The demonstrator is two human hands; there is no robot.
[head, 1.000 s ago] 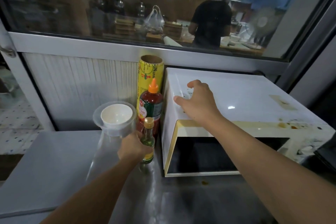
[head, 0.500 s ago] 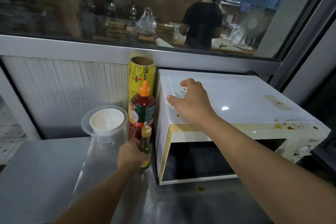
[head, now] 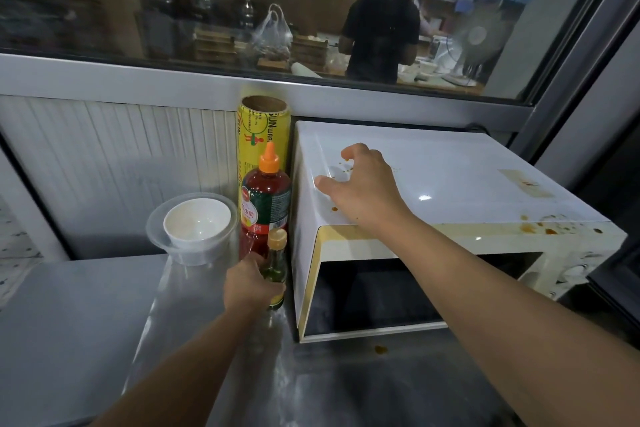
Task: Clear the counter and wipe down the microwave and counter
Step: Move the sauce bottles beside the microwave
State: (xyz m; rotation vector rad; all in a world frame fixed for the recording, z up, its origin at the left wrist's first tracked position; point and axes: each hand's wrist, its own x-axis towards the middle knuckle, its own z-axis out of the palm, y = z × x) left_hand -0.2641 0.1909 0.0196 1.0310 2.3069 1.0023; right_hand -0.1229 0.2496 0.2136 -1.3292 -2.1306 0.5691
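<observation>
A white microwave (head: 467, 184) with brown sauce spots on its top and front stands on the steel counter (head: 69, 322). My right hand (head: 363, 187) lies flat on the microwave's top left corner, fingers spread, holding nothing. My left hand (head: 251, 282) is closed around a small green glass bottle (head: 276, 260) with a gold cap, standing just left of the microwave. Behind it stand a red sauce bottle (head: 266, 198) with an orange nozzle and a tall yellow roll of wrap (head: 263, 125). A clear glass carafe (head: 187, 288) with a white cup in its mouth stands further left.
A brown sauce spot (head: 380, 349) lies on the counter in front of the microwave. A ribbed white wall panel (head: 121, 166) and a window sill close off the back. Behind the glass a person in black (head: 381, 35) stands at another bench. A dark frame edges the right side.
The view has shifted left and closer. My left hand has closed further around the small green bottle. My right hand stays on the microwave's top corner.
</observation>
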